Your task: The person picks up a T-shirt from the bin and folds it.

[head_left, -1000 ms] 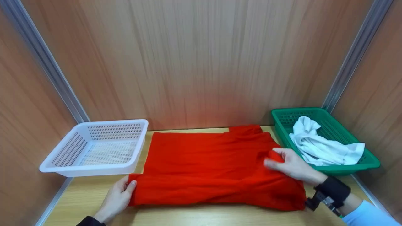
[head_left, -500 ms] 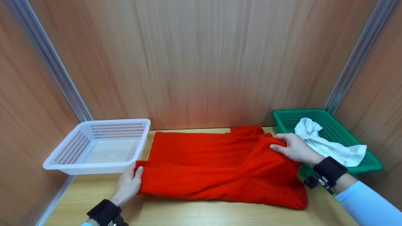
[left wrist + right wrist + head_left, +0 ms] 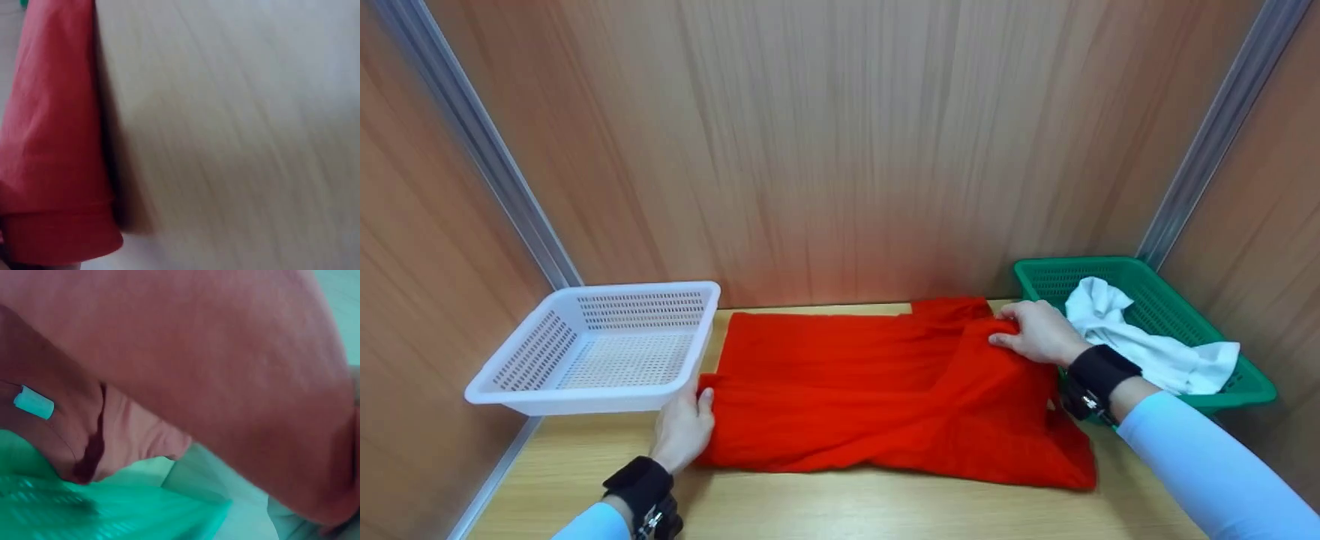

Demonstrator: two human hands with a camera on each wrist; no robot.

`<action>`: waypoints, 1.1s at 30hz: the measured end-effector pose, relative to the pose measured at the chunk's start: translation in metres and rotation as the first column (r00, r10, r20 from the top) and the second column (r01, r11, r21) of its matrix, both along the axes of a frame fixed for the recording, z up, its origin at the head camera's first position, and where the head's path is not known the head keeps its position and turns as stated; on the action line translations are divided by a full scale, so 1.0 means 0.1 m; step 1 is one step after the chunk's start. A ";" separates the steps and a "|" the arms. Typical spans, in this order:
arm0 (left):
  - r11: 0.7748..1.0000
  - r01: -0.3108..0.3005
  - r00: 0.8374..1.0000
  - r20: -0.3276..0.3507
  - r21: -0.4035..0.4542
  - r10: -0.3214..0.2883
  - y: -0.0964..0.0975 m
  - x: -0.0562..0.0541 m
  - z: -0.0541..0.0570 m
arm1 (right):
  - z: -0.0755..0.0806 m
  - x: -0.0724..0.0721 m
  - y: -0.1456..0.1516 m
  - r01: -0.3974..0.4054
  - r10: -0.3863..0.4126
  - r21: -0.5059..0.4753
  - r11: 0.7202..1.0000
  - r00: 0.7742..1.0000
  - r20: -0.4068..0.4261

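A red T-shirt (image 3: 840, 420) lies partly folded across the table, its near layer lifted toward the back wall. The left hand (image 3: 684, 429) pinches its left end, thumb on top and fingers hidden beneath. At the right part of the shirt, the right hand (image 3: 1044, 335) grips a raised bunch of cloth close to the green basket. A short red flap (image 3: 951, 308) sticks out at the back. In the left wrist view the hem end of the shirt (image 3: 56, 169) runs along the left side. A small pale label (image 3: 35, 403) shows in the right wrist view.
At the left stands a white perforated basket (image 3: 701, 341), with nothing in it. A green basket (image 3: 1192, 315) at the right holds a crumpled white cloth (image 3: 1155, 352). Wood-grain panels (image 3: 840, 150) enclose the table (image 3: 840, 510) at the back and both sides.
Both hands have moved away from the table's front edge, drawing the near layer of the red T-shirt back. The left hand has also shifted right. The baskets have stayed in place.
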State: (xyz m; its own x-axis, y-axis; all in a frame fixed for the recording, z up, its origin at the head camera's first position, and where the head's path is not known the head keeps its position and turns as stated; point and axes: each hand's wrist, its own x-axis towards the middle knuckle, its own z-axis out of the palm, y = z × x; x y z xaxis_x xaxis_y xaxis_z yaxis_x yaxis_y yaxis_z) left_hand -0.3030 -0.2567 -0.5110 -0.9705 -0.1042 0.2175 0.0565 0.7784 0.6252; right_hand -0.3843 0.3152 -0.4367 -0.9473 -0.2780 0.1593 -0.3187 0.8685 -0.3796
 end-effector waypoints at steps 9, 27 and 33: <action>0.996 -0.084 0.987 0.140 -0.008 0.084 0.01 -0.06 -0.07 | -0.25 0.12 -0.19 0.061 -0.022 0.180 0.982 0.977 -0.211; 0.952 0.056 0.991 0.133 -0.300 -0.017 -0.20 0.20 -0.13 | -0.64 1.25 0.28 0.123 -0.147 0.089 0.988 0.915 0.375; 0.912 0.017 0.999 0.038 -0.410 -0.002 -0.27 0.29 -0.14 | -0.56 1.30 0.47 0.148 -0.117 -0.026 0.989 0.863 0.492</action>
